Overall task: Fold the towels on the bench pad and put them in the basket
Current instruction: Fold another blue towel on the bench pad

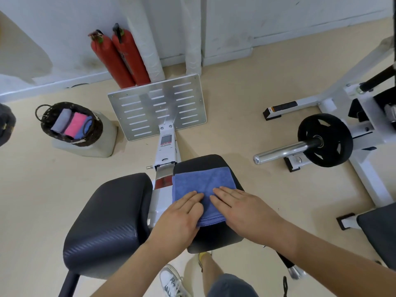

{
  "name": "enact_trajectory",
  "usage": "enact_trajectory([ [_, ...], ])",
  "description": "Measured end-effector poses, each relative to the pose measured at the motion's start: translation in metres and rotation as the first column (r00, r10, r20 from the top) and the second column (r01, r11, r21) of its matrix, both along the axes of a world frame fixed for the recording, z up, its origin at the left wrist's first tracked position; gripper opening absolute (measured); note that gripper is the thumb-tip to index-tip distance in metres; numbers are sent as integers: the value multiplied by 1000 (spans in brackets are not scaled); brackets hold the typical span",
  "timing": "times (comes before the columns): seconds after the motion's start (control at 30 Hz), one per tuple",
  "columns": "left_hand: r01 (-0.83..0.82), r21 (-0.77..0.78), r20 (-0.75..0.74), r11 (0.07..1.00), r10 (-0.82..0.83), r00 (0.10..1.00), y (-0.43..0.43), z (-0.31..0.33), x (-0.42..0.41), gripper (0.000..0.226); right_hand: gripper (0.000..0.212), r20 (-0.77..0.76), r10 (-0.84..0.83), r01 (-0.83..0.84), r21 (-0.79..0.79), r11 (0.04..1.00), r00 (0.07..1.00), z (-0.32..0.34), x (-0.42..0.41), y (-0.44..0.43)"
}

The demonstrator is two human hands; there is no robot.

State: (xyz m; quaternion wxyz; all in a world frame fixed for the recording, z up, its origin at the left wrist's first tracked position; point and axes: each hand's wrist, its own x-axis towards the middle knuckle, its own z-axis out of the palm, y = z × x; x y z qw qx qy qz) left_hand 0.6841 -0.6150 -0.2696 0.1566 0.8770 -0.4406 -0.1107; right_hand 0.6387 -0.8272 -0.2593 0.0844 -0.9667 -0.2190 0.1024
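Observation:
A folded blue towel (202,183) lies on the right black bench pad (216,234). My left hand (180,217) rests flat on the towel's near left part, fingers straight. My right hand (244,207) presses flat on its near right part, fingers straight and pointing left. The dark wicker basket (90,133) stands on the floor at the far left, on a pale block. It holds a grey towel (62,121), a pink towel (75,124) and a blue towel (84,130), all folded.
A second black pad (107,217) sits left of the towel's pad. A slotted metal footplate (158,106) and two red extinguishers (120,58) stand ahead. A barbell sleeve with a black weight plate (324,140) juts in at the right. My shoe (171,279) is below.

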Motion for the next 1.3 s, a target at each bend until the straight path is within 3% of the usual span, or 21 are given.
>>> enact_trajectory([
  [0.13,-77,59,-34,995,79,996,-2,6,1,43,49,-35,-32,33,52,998,999,-1,1,-5],
  [0.23,-93,121,-225,988,118,967,-4,21,24,21,26,-307,-135,212,235,949,942,14,16,-13],
  [0.3,-100,138,-358,985,144,922,-7,27,45,16,12,-509,-186,376,301,877,841,21,31,-21],
  [0.37,-101,175,-464,979,173,869,-14,31,67,16,4,-615,-202,493,349,797,762,23,47,-27],
  [0.43,-92,211,-560,973,198,805,-20,31,85,15,7,-641,-212,537,367,760,738,22,61,-30],
  [0.6,-60,332,-680,941,283,676,-28,16,119,20,12,-633,-270,552,301,778,725,9,87,-28],
  [0.7,-114,371,-778,922,375,503,-36,8,130,23,11,-631,-325,570,231,788,705,2,99,-25],
  [0.77,-156,419,-794,895,444,414,-44,5,133,24,13,-678,-358,602,155,784,642,-1,108,-23],
  [0.9,-179,497,-691,849,512,510,-57,-7,138,22,15,-821,-389,690,9,723,418,-8,124,-20],
  [1.0,-235,501,-598,833,529,602,-57,-14,132,22,9,-872,-367,714,-31,700,323,-10,130,-21],
  [1.03,-258,490,-519,833,517,681,-54,-14,129,24,8,-882,-359,716,-37,697,304,-10,132,-20],
  [1.1,-301,353,-230,886,394,890,-47,-12,123,25,11,-890,-357,717,-51,696,283,-10,134,-19],
  [1.17,-126,127,46,984,121,992,-42,-10,114,20,11,-891,-362,720,-60,692,273,-10,136,-18],
  [1.23,118,35,66,992,-120,991,-36,-13,98,24,13,-893,-365,739,-55,672,265,-10,136,-18],
  [1.3,102,25,-70,995,-100,993,-29,-13,82,40,17,-883,-387,789,-33,613,264,-15,133,-19],
])
